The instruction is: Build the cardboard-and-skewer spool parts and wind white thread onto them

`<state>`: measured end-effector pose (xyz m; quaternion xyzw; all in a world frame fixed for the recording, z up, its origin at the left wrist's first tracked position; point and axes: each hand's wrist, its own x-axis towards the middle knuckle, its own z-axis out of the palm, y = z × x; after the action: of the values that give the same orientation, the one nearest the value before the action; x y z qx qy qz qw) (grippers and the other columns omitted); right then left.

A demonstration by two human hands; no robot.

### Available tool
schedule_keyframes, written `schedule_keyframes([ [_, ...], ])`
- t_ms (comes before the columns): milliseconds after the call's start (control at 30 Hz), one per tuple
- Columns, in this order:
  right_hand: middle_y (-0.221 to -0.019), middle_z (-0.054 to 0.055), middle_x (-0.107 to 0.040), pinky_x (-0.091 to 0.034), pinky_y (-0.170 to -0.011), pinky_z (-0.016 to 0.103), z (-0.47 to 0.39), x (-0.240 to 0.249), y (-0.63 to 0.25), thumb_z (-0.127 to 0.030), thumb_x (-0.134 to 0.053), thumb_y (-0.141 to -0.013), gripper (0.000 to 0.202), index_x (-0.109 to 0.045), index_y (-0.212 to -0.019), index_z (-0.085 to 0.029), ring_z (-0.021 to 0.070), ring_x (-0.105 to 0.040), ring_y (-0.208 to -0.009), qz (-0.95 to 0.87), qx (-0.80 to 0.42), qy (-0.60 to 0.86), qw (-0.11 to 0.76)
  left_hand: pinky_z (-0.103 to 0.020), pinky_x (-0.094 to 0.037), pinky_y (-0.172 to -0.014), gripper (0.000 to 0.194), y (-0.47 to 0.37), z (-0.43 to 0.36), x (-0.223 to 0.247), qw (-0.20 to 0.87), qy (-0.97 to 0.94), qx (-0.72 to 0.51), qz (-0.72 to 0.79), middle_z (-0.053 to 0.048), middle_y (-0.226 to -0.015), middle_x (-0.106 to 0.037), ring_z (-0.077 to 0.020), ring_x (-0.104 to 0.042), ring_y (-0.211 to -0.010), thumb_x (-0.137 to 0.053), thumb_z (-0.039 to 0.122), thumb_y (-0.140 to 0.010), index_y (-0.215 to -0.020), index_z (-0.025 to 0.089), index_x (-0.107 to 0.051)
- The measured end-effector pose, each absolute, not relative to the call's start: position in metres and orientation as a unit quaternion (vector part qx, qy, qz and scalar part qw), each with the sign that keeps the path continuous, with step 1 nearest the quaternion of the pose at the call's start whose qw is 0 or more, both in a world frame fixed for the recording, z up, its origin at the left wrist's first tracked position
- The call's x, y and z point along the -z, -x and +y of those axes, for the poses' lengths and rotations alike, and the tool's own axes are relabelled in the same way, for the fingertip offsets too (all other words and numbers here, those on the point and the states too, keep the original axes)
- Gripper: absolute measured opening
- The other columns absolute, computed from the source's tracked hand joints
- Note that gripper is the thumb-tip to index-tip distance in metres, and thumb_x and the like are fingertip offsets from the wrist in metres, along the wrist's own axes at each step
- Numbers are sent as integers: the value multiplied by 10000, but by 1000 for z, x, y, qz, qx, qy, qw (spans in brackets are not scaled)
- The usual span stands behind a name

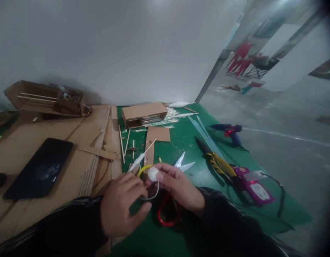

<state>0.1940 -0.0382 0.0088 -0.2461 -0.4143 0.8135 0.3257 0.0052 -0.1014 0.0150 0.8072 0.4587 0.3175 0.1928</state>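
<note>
My right hand [178,182] pinches a small round white piece [153,174] between thumb and fingers. From it a white string [156,192] loops down to my left hand [124,203], whose fingers curl over the string's other end, with the thumb held apart. Just beyond the left fingers lies a thin wooden stick wound with white thread [138,161]. A yellow curved strip [143,170] shows between the hands; what it belongs to is hidden. Scissors [180,162] lie under my right hand, their blades pointing away and a red handle loop showing below.
Behind the hands sits a cardboard box [146,110] beside cardboard scraps [160,134] and sticks. Pliers [218,160], a glue gun [230,132] and a purple power block [254,187] with a cord lie right. Left are a dark tablet [41,167] and a cardboard model [47,98].
</note>
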Motion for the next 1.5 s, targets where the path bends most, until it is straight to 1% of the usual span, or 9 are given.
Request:
schedule_keyframes([
  [133,-904,33,-683,-493,-741,229,-44,-11,-192,-248,-697,-852,211,-662,-1041,-161,105,-626,-782,-480,-773,252,328,-372,-464,-771,264,-4,-98,-18,200,-719,-367,555,-60,-946,-637,-234,-592,-889,-647,360,-805,-979,189,-547],
  [267,-924,12,-650,-507,-724,235,-46,-7,-191,-244,-700,-847,247,-646,-1083,-190,93,-613,-751,-491,-780,228,315,-341,-458,-919,339,-2,-95,-16,219,-734,-364,530,-7,-1124,-680,-205,-615,-1052,-672,321,-826,-1148,282,-573],
  [567,-740,-32,-573,-474,-707,247,-45,-5,-195,-287,-707,-840,403,-541,-1182,-152,96,-577,-696,-507,-774,251,284,-319,-505,-913,238,0,-93,-9,325,-663,-364,568,-9,-1200,-687,-194,-650,-1081,-624,359,-867,-1089,282,-591],
  [700,-718,-33,-536,-410,-604,202,-46,-18,-199,-308,-617,-901,167,-615,-926,-142,72,-490,-616,-611,-691,302,239,-310,-526,-828,239,8,-89,-7,290,-667,-364,582,-11,-1063,-713,-187,-670,-971,-610,374,-877,-1088,265,-580],
  [767,-725,-16,-568,-403,-602,204,-46,-27,-201,-282,-580,-923,185,-635,-820,-138,80,-496,-626,-678,-624,314,229,-319,-518,-812,249,12,-86,-7,236,-697,-347,581,-12,-1026,-720,-188,-674,-915,-631,374,-867,-1085,258,-604],
  [900,-750,20,-637,-430,-669,221,-45,-40,-204,-222,-554,-930,175,-673,-840,-131,108,-550,-684,-767,-518,279,257,-318,-497,-849,216,12,-81,-3,196,-761,-336,518,-39,-1038,-727,-197,-667,-948,-655,321,-861,-1049,215,-643],
  [1167,-766,29,-670,-431,-702,210,-47,-41,-201,-134,-553,-911,134,-672,-850,-143,111,-592,-714,-813,-404,243,342,-283,-485,-766,110,-6,-94,-9,299,-797,-267,452,-11,-892,-712,-187,-651,-858,-667,195,-829,-937,208,-647],
  [1333,-797,29,-695,-433,-719,230,-45,-36,-200,-154,-579,-904,118,-691,-866,-158,119,-613,-735,-788,-409,298,352,-285,-491,-828,332,-7,-104,-8,357,-730,-275,514,-14,-1029,-697,-186,-658,-950,-683,388,-818,-1079,225,-557],
  [1500,-798,33,-635,-446,-673,238,-44,-39,-203,-211,-606,-891,120,-674,-812,-153,118,-572,-715,-715,-545,247,361,-317,-481,-857,248,-3,-99,-14,323,-753,-282,499,-42,-1053,-689,-214,-636,-990,-609,391,-873,-1070,240,-621],
])
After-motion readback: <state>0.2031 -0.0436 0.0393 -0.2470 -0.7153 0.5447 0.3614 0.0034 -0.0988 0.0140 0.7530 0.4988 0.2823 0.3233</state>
